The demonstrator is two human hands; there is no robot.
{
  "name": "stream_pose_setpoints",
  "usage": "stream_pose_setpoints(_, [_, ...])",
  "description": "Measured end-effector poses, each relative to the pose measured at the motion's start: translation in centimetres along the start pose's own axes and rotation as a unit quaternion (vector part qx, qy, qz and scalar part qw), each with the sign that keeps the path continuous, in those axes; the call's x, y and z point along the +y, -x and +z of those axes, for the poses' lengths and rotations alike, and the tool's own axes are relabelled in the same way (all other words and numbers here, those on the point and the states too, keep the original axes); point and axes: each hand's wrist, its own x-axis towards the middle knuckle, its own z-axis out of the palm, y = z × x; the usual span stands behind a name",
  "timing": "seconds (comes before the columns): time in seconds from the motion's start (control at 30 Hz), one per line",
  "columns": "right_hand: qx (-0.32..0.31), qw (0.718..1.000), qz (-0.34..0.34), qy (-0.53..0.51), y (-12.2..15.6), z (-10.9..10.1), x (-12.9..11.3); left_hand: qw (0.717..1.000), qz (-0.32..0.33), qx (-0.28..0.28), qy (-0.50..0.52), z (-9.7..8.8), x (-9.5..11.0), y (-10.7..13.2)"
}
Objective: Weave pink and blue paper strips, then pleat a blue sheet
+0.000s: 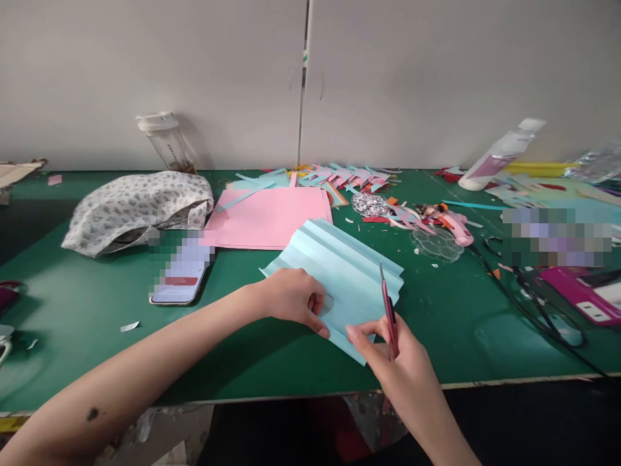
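Observation:
A sheet of light blue paper (339,262), creased in parallel pleats toward its far end, lies at an angle on the green table. My left hand (295,298) rests on its left part, fingers curled and thumb pressed at the near edge. At the near right corner is my right hand (400,353), its thumb and forefinger at the paper's edge. Held in the same hand, pointing up, is a slim red tool with a narrow metal tip (388,310); whether it is a knife or scissors is unclear. Pink paper sheets (266,213) lie just behind the blue paper.
A phone (182,275) and a patterned cloth pouch (136,207) are at left, a lidded bottle (167,142) behind them. Paper strips (347,176) lie at the back. To the right are a pink glue gun (453,223) with a cord, a leaning bottle (502,155) and a magenta power strip (582,294).

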Motion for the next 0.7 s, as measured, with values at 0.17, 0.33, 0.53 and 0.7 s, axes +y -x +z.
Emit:
stream_pose_setpoints(0.17, [-0.037,0.989,-0.016,0.142,-0.9,0.2,-0.1,1.000,0.006,-0.009,-0.003,0.0,0.1,-0.3])
stream_pose_setpoints(0.33, [-0.050,0.976,-0.048,0.208,-1.6,0.6,-0.3,0.999,-0.002,-0.024,-0.031,-0.6,0.0,0.0])
stream_pose_setpoints(0.53, [-0.052,0.969,-0.029,0.242,-1.5,0.6,0.0,0.998,-0.056,0.009,-0.033,-2.4,-3.4,1.9])
stream_pose_setpoints(0.7, [-0.059,0.958,-0.028,0.278,-1.7,0.7,-0.1,0.991,-0.126,0.044,-0.023,-3.5,-6.3,2.9])
